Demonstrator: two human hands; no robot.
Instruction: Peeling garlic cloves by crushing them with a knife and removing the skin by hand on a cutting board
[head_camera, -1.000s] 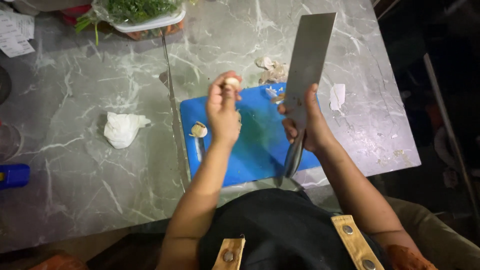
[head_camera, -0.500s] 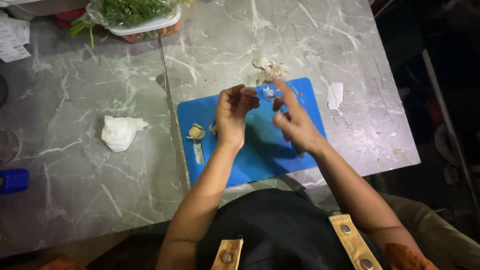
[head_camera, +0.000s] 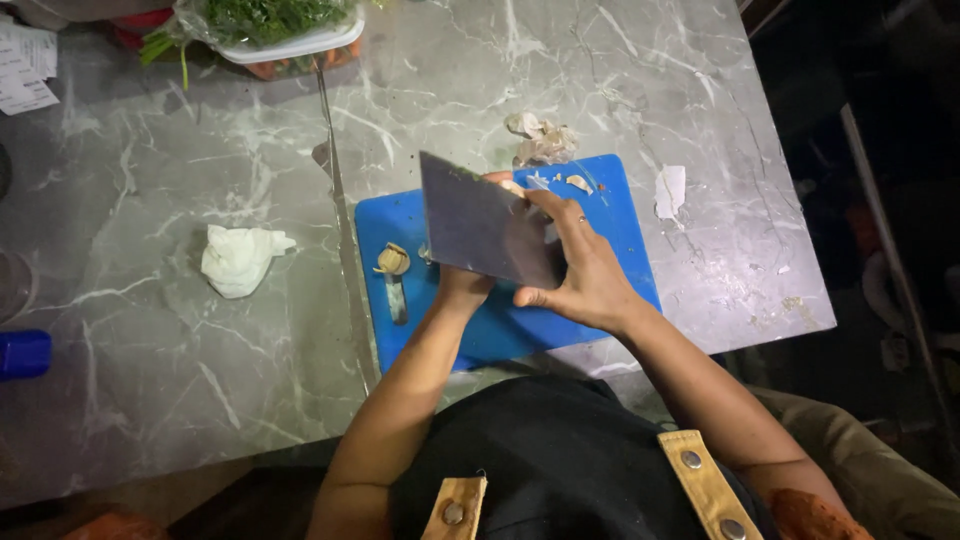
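Head: cleaver over left hand

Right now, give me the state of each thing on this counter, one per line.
Cleaver: lifted over the board, held by the right hand.
Left hand: mostly hidden behind the blade.
Blue cutting board: flat, bits scattered on it.
Peels: piled beyond the board.
White wad: crumpled.

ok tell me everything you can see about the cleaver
The cleaver has a broad rectangular blade that looks like dull grey metal, its flat face turned up toward the camera. It is held above the blue cutting board, tilted with its far corner to the left. The right hand grips it at the right end, fingers over the blade; the handle is hidden. The left hand is mostly hidden beneath the blade.
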